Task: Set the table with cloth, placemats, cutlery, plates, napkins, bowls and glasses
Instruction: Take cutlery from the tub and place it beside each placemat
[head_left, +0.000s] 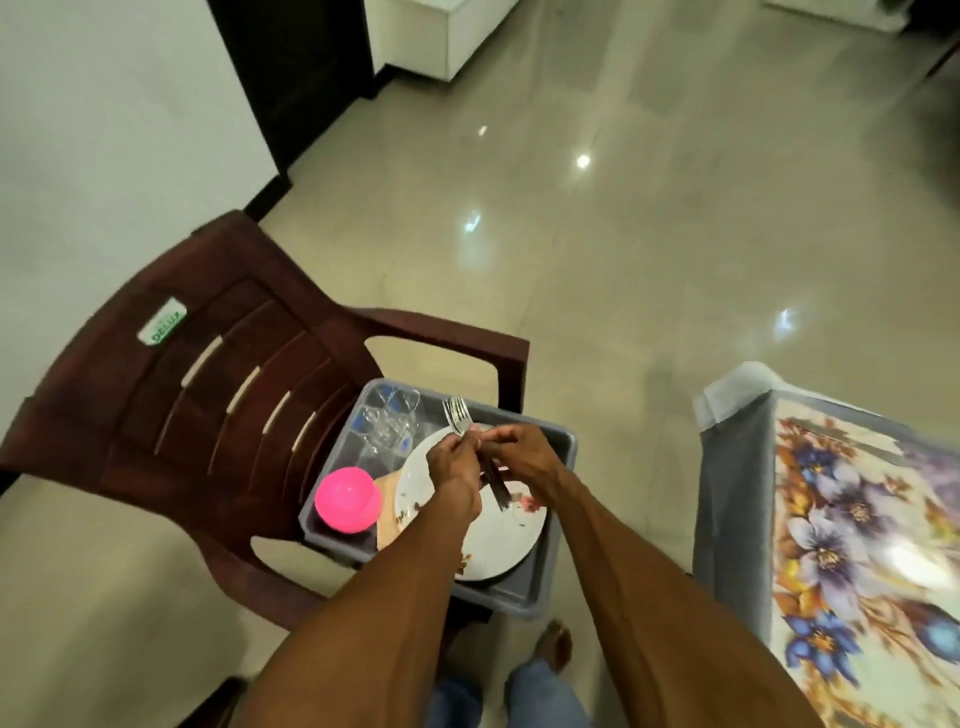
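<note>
— Several forks (457, 415) stand bunched in the left hand (456, 467), tines up, over the grey tub (540, 587) on the brown chair (218, 364). Is that grip safe?

— Its fingers curl round the handles; the right hand (519, 457) pinches the bundle from beside. I'd square the handles before lifting.

— And then?

— Carry them low to the table (857, 519), already clothed on the right. Plates (493, 540), glasses (387, 421) and the pink bowl (347, 499) wait in the tub.

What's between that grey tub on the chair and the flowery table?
Only bare tiled floor separates the grey tub from the floral-clothed table in the head view.
</note>
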